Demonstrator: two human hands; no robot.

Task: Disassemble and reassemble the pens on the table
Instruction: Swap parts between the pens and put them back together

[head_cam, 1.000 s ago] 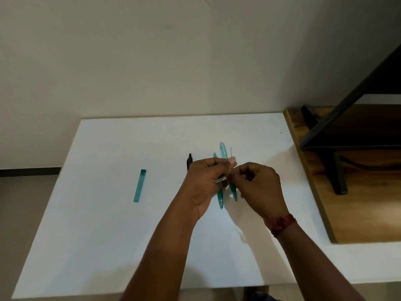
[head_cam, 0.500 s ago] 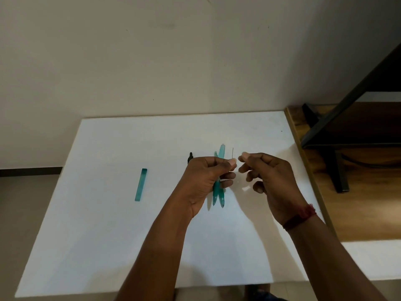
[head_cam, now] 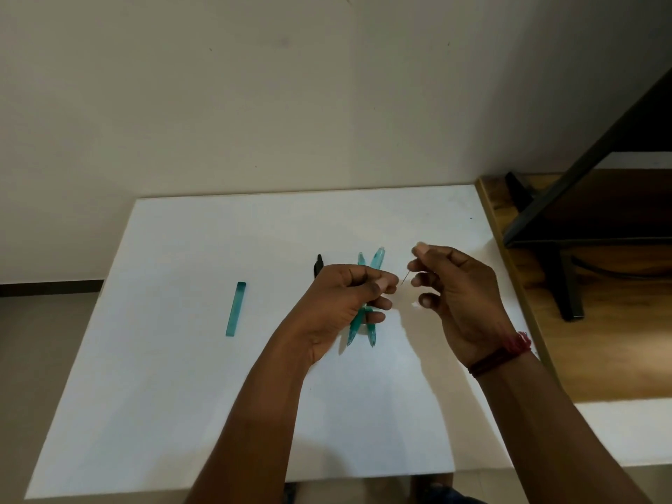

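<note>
My left hand (head_cam: 349, 300) pinches something too small to tell, above the two translucent teal plastic pens (head_cam: 365, 303) crossed on the white table (head_cam: 182, 376). Just right of them, my right hand (head_cam: 454, 289) pinches a thin refill (head_cam: 404, 276), probably ready for reinserting.

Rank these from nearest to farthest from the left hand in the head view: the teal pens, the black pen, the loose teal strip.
1. Teal pens, held in the left hand.
2. Black pen, just behind the knuckles on the table.
3. Teal strip, lying apart, far left.
</note>
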